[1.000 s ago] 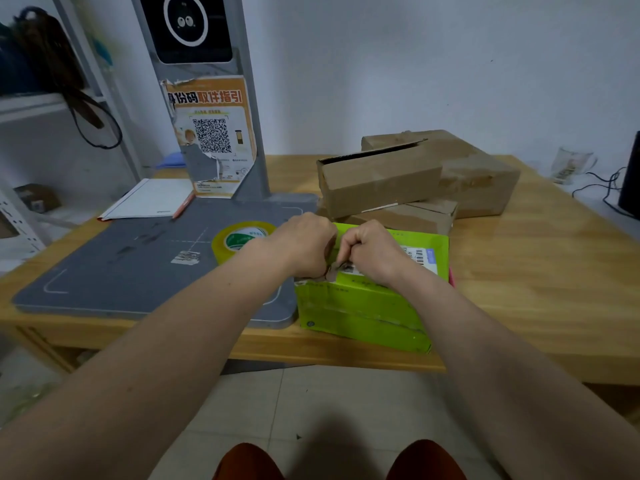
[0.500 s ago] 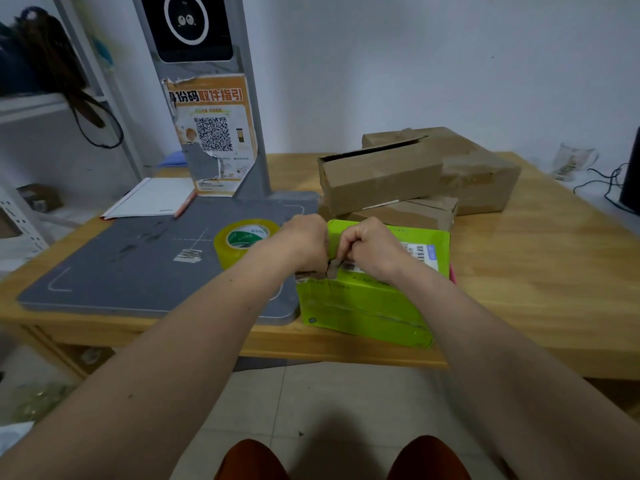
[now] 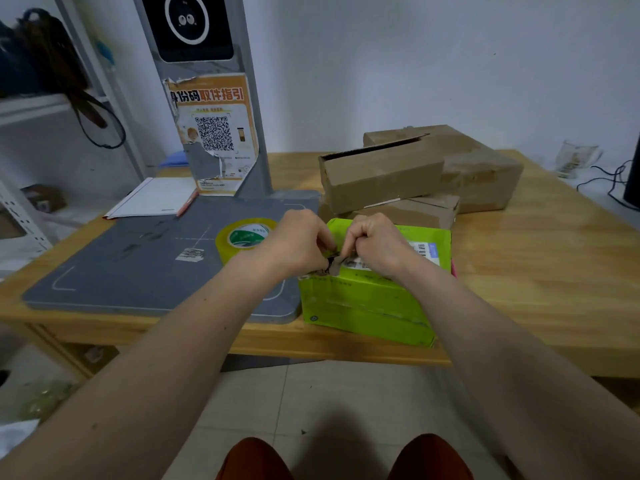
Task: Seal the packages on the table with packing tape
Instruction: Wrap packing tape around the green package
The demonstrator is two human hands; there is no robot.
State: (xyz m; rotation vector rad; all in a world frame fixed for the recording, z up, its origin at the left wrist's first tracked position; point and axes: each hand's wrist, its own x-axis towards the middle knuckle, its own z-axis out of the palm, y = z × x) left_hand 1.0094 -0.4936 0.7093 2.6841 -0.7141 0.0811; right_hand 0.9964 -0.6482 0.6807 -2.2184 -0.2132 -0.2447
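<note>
Still little has changed since a second ago: both hands stay on the green box at the counter edge. Left hand and right hand have fingers curled tight, pinching a crumpled scrap between them. At ten o'clock lies the tape roll; brown boxes at one o'clock.
</note>
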